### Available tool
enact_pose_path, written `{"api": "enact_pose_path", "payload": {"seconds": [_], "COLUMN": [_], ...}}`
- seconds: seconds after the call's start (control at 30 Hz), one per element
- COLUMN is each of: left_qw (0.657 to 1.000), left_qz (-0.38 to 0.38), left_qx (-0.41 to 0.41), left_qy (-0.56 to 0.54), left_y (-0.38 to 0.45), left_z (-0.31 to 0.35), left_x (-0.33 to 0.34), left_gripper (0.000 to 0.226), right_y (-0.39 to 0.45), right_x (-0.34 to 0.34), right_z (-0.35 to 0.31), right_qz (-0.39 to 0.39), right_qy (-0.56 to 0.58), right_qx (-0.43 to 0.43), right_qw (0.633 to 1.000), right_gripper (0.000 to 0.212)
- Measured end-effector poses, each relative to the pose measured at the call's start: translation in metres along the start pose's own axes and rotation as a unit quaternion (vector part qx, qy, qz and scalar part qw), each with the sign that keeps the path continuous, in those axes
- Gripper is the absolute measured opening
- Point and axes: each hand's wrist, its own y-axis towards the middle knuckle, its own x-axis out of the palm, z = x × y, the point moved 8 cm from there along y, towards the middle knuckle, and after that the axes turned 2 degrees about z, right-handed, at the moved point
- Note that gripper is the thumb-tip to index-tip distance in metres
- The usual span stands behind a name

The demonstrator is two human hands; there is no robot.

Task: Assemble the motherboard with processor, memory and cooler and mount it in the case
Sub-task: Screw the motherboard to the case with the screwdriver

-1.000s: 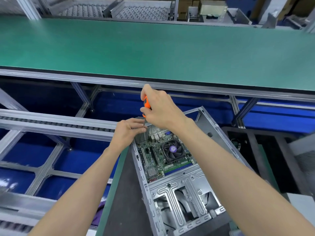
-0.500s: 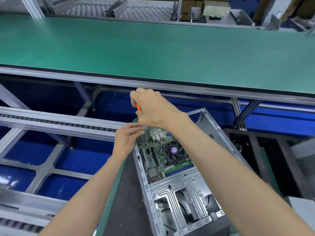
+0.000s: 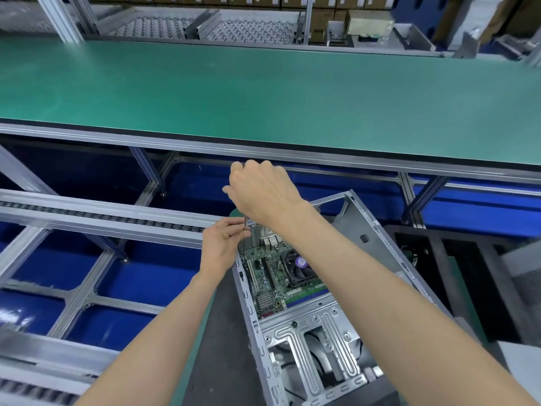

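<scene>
A grey metal computer case point(image 3: 377, 230) lies open in front of me. Inside it sits the green motherboard point(image 3: 270, 281) with a black cooler fan point(image 3: 297, 266) on it. My right hand point(image 3: 263, 191) grips the handle of a screwdriver, which is hidden inside the fist. Its thin shaft point(image 3: 245, 222) points down at the board's far left corner. My left hand point(image 3: 224, 244) pinches the shaft near its tip. The tip and any screw are hidden behind the fingers.
A wide green workbench point(image 3: 263, 92) runs across the far side. A roller rail point(image 3: 102, 213) and an aluminium frame over blue panels lie to the left. The case's drive bay bracket point(image 3: 310, 335) is at the near end. A dark mat point(image 3: 222, 347) lies left of the case.
My right hand has turned on the screwdriver, so the orange handle is now hidden in the fist. Both hands stay at the board's far left corner.
</scene>
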Motion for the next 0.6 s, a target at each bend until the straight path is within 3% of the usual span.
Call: {"api": "enact_pose_path", "payload": {"seconds": [0.13, 0.3, 0.47, 0.6], "left_qw": [0.999, 1.000, 0.999, 0.999], "left_qz": [0.015, 0.007, 0.008, -0.004], "left_qx": [0.030, 0.004, 0.013, 0.015], "left_qy": [0.038, 0.006, 0.038, 0.042], "left_y": [0.000, 0.000, 0.002, 0.002], "left_z": [0.004, 0.001, 0.000, -0.002], "left_x": [-0.001, 0.002, 0.002, 0.003], "left_gripper": [0.010, 0.013, 0.012, 0.012], "right_y": [-0.001, 0.000, 0.001, 0.002], "right_x": [0.003, -0.005, 0.006, 0.001], "right_z": [-0.002, 0.002, 0.002, 0.007], "right_qz": [-0.068, -0.007, -0.081, -0.039], "right_qy": [0.102, -0.016, 0.120, 0.060], "right_qx": [-0.033, -0.002, -0.011, 0.013], "right_qw": [0.992, 1.000, 0.989, 0.997], "right_gripper": [0.020, 0.024, 0.023, 0.021]}}
